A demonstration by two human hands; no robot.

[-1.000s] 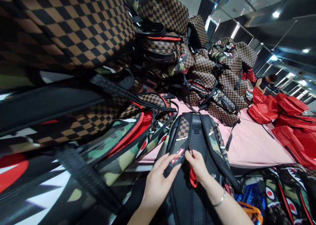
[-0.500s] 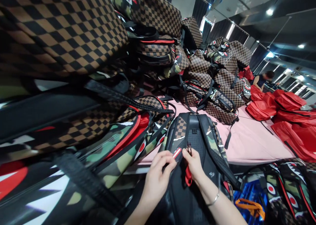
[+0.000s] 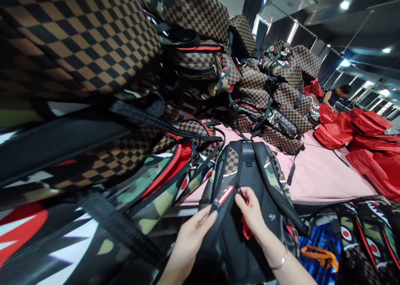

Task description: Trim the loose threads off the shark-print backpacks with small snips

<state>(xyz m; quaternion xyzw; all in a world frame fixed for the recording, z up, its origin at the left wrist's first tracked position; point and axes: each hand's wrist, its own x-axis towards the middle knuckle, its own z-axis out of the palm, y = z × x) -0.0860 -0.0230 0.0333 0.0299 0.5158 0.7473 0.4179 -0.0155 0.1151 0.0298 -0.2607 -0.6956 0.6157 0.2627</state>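
Observation:
In front of me a black backpack [image 3: 250, 243] with checked and camouflage panels lies with its back panel and shoulder straps upward. My left hand [image 3: 195, 231] grips the edge of its left shoulder strap [image 3: 229, 178], thumb and fingers together. Just above those fingertips, a red-and-white label [image 3: 225, 194] shows on the strap. My right hand [image 3: 252, 210] is closed round what look like red-handled scissors [image 3: 246, 228], close to the strap's inner edge. A red handle hangs below the palm, and most of the blades are hidden by the fingers.
Checked and camouflage backpacks [image 3: 200, 14] are piled high at the left and back of the pink table [image 3: 325, 172]. Red bags [image 3: 371, 160] lie at the right. A blue bag with an orange strap [image 3: 318, 243] sits lower right. Farther back, a person [image 3: 333, 99] bends over.
My left hand has moved down the strap, uncovering the label, and now grips the strap's edge. My right hand has shifted slightly right, with the red handle still in it.

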